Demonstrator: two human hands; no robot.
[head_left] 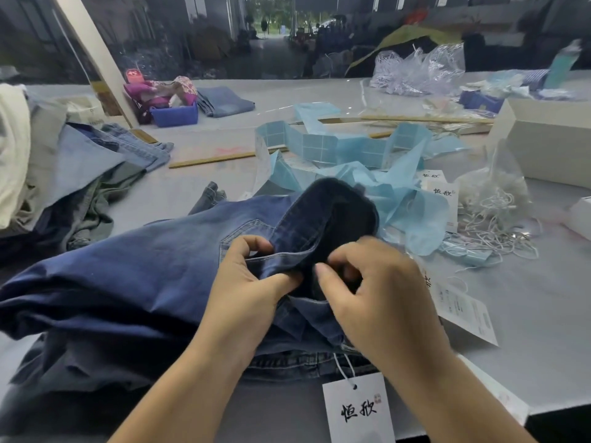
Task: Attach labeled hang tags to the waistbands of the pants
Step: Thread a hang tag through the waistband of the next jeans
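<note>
A pair of dark blue denim pants (128,276) lies across the lower centre of the frame on the pale grey table (527,346), its waistband (307,238) raised at the middle. The left hand (252,282) pinches a fold of the waistband between thumb and curled fingers; the right hand (374,289), fingers curled, grips the band just beside it. Below, a white paper hang tag with black characters (358,407) hangs by a white string from jeans underneath. Crumpled light blue label backing strips (351,155) sprawl beyond, with loose white strings (495,212) at right.
</note>
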